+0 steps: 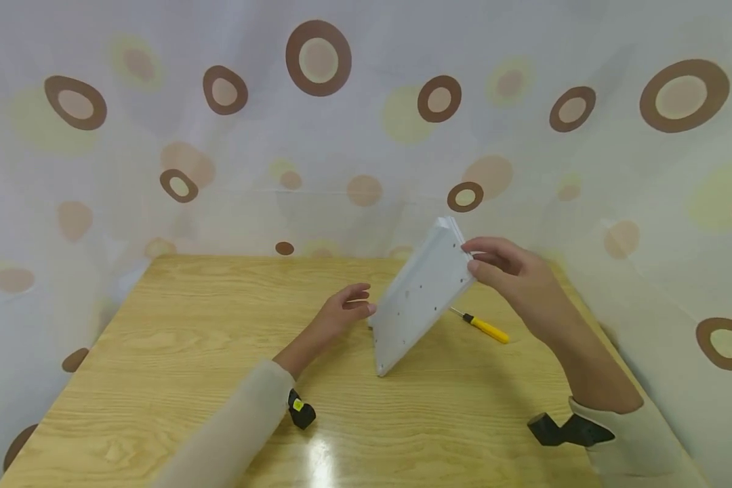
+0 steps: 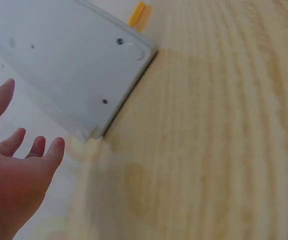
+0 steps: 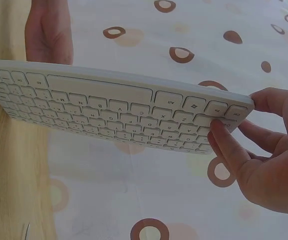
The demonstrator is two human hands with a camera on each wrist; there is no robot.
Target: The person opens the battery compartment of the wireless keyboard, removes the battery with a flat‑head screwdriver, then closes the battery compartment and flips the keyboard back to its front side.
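A white keyboard [image 1: 417, 298] stands tilted, its lower end down at the table and its upper end raised to the right. Its underside, dotted with small dark screw holes, faces the head camera; the keys [image 3: 134, 117] show in the right wrist view. My right hand [image 1: 518, 281] pinches the raised end near a corner, with fingertips on the key side and on the back. Beside the lower part is my left hand [image 1: 341, 312], fingers loosely extended and thumb close to the keyboard's edge. In the left wrist view this hand [image 2: 19, 165] holds nothing.
A screwdriver [image 1: 488, 329] with a yellow and black handle lies on the wooden table [image 1: 219, 325], behind and right of the keyboard. A patterned cloth [image 1: 366, 135] with brown rings hangs along the table's back and sides.
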